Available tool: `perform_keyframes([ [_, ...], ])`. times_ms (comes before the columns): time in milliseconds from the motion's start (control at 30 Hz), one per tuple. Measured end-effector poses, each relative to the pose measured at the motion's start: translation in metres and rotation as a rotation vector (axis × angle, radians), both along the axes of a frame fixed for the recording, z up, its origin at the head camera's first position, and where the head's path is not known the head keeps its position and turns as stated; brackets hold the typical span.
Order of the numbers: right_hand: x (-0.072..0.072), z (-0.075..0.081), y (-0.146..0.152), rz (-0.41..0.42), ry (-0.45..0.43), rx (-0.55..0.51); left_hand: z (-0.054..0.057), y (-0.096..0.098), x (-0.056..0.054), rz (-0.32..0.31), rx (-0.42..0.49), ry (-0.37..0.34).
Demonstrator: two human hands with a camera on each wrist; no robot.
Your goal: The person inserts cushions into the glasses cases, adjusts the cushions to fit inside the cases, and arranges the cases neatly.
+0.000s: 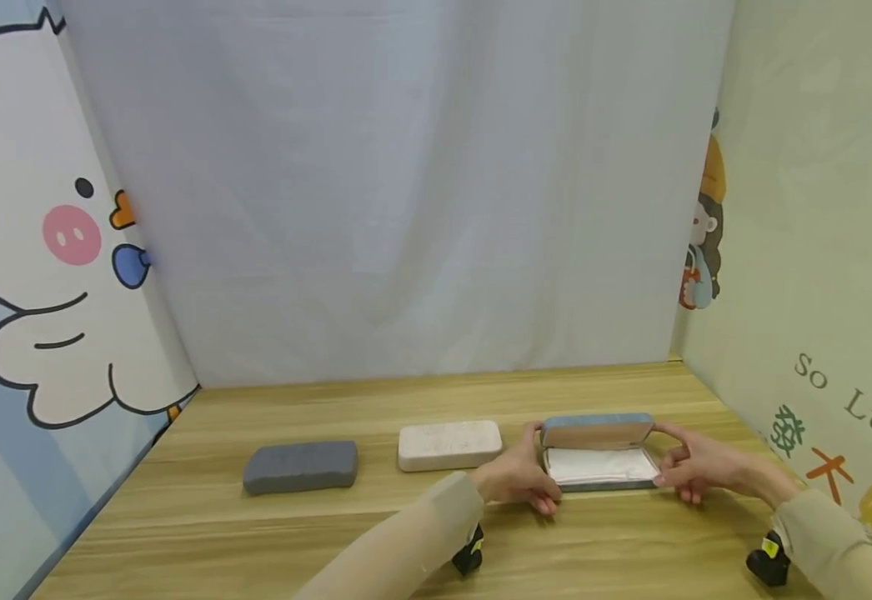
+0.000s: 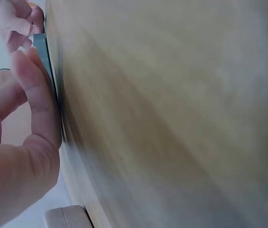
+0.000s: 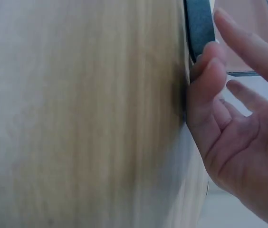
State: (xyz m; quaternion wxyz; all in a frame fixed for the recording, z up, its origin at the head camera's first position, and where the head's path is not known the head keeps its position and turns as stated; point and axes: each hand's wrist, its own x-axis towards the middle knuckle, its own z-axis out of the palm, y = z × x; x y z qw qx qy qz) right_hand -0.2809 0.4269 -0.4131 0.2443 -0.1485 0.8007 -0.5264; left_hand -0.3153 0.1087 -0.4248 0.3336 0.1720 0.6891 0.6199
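A blue glasses case sits on the table with its lid raised. Folded white cloth lies inside it. At the left end, my left hand holds the case, one finger up by the lid and others at the front corner. My right hand grips the opposite end, its index finger against the lid and its thumb by the front corner. In the right wrist view, the dark front wall of the case shows beside the right hand's fingers. The far side of the case is hidden.
To the left of the blue case lies a closed cream case, and farther left a closed grey case. The wooden table meets a white curtain behind and printed cloth walls at both sides.
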Motion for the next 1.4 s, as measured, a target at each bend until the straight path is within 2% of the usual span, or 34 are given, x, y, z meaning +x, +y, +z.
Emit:
perform_keyframes([
  [267, -0.005, -0.006, -0.005, 0.006, 0.066, 0.060, 0.001, 0.003, 0.003, 0.002, 0.004, 0.010],
  [800, -0.008, -0.005, -0.001, 0.003, 0.032, 0.006, -0.001, 0.009, 0.005, 0.064, 0.016, 0.077],
  [1400, -0.013, -0.014, 0.002, 0.039, 0.019, -0.052, -0.003, 0.009, 0.004, 0.083, 0.068, -0.034],
])
